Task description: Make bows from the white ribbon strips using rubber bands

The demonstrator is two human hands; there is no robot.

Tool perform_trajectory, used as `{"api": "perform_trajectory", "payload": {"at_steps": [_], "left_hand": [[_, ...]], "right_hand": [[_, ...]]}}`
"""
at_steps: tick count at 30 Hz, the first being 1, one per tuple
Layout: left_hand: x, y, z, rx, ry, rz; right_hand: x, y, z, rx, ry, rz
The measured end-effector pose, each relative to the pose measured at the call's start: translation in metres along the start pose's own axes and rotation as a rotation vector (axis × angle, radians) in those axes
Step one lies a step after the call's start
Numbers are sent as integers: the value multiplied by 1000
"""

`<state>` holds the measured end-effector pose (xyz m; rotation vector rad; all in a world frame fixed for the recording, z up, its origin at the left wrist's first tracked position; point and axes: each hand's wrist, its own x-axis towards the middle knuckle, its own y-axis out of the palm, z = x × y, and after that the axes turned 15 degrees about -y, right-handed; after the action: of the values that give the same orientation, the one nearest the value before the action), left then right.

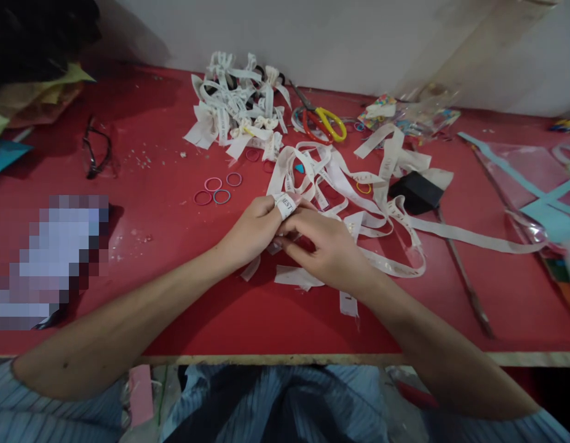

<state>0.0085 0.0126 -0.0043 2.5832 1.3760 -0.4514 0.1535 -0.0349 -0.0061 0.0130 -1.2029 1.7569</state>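
My left hand (259, 224) is closed on a white printed ribbon (285, 205), which loops over its thumb side with the letters "EST" showing. My right hand (324, 246) meets it from the right, its fingers bent and pressed in at the same ribbon. The fingertips of both hands overlap, so what lies between them is partly hidden. Loose lengths of white printed ribbon (377, 175) lie tangled just beyond and right of the hands. Cut ribbon pieces (297, 275) rest on the red table (229, 326) below them. Several small elastic bands (213, 184) lie to the left.
A heap of tied ribbon bows (238, 101) sits at the back, beside scissors (331, 124) with yellow and red handles. Eyeglasses (96, 147) and a blurred-out phone (58, 258) are at left. A black block (416, 192) and a thin rod (464, 274) lie at right.
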Motion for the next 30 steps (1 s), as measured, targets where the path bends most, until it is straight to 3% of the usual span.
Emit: {"api": "perform_trajectory", "payload": {"at_steps": [5, 10, 24, 30], "left_hand": [[-1, 0, 1, -62, 50, -20], [2, 2, 4, -180, 109, -39], [-2, 4, -2, -181, 46, -59], [-10, 5, -3, -81, 116, -201]], "right_hand": [[1, -2, 3, 72, -19, -70], [4, -6, 7, 281, 54, -106], [5, -12, 7, 416, 142, -84], [5, -7, 4, 871, 371, -149]]}}
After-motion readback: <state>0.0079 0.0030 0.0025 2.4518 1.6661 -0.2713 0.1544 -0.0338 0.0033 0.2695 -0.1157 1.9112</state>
